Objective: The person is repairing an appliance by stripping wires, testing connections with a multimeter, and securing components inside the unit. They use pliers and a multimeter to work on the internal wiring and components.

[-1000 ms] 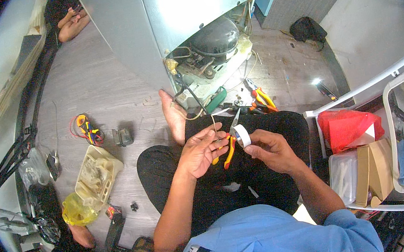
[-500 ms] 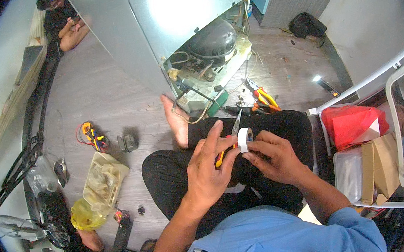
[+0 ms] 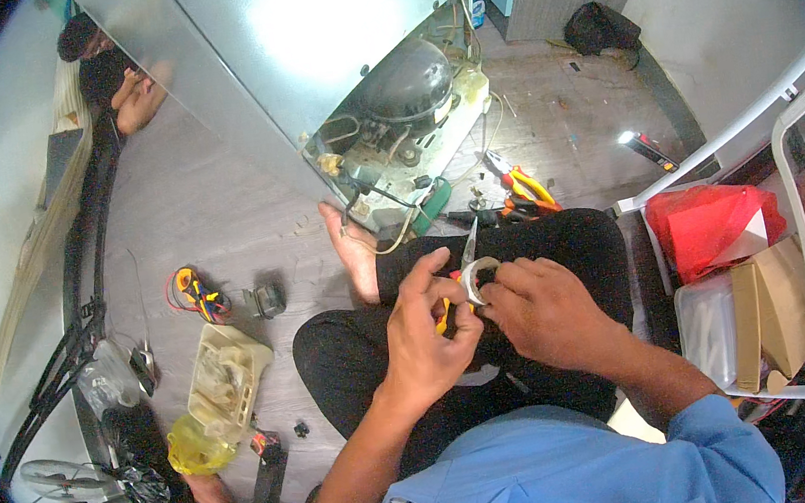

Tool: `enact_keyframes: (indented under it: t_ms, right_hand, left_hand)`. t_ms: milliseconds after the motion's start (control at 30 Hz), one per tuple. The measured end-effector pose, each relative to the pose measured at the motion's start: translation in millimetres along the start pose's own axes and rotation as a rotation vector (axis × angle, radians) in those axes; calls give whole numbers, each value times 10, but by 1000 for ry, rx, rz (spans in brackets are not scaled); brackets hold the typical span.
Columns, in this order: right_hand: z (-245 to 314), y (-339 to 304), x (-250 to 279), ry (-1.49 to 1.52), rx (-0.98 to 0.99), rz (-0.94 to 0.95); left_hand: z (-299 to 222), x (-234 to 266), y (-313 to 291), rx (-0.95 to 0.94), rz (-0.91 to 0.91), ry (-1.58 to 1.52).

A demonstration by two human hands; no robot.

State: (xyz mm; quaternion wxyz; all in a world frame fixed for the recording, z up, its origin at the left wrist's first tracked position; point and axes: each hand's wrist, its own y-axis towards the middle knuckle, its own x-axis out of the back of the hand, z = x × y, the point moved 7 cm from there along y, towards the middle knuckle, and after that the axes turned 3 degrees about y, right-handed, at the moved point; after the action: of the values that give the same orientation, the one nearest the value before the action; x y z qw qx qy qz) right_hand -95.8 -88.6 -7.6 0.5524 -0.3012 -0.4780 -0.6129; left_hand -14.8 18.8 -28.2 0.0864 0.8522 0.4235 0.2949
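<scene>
In front of my lap, my left hand (image 3: 423, 334) has its fingers closed around a pointed metal tool with yellow-and-red handles (image 3: 469, 245). Its tip points away from me. Held beside the tool is a white roll of tape (image 3: 470, 281), tilted so that its round opening partly shows. My right hand (image 3: 541, 313) has its fingertips pinched at the roll's right edge; whether they grip a loose end is hidden. Beyond my knees stands a tall grey appliance (image 3: 298, 53), its black compressor (image 3: 407, 85) exposed at the bottom.
Pliers (image 3: 525, 186) and a green object (image 3: 432, 206) lie on the floor by the compressor. To the left are a yellow-and-black meter (image 3: 194, 292) and a cream basket (image 3: 227, 374). A white frame with a red bag (image 3: 706, 224) and cardboard stands right. Another person (image 3: 105, 77) sits far left.
The tape roll has turned, so its opening now faces up more. My right fingers have curled over its right side, and my left fingers have bent in. The whole view has shifted slightly.
</scene>
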Motion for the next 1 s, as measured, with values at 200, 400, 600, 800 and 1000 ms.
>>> enact_keyframes:
  t_ms: [200,400,600,800,1000]
  right_hand:
    - [-184,-47,-110,54,-29,-82]
    - [-308,7,-201,-1,-33,-136]
    - [-705,104,-299,110,-136,-50]
    - [-1247,-49,-224,230,-297,-214]
    - [-1552,-345,-109,393,-374,-438]
  left_hand:
    - [366,-177,6,223,122,-306]
    - [440,-233,-4,212,-76,-115]
    - [496,-450,114,121,-114,-23]
    - [1405,-703,159,680,-279,-366]
    - [2167,-956,259,942,-140,-340]
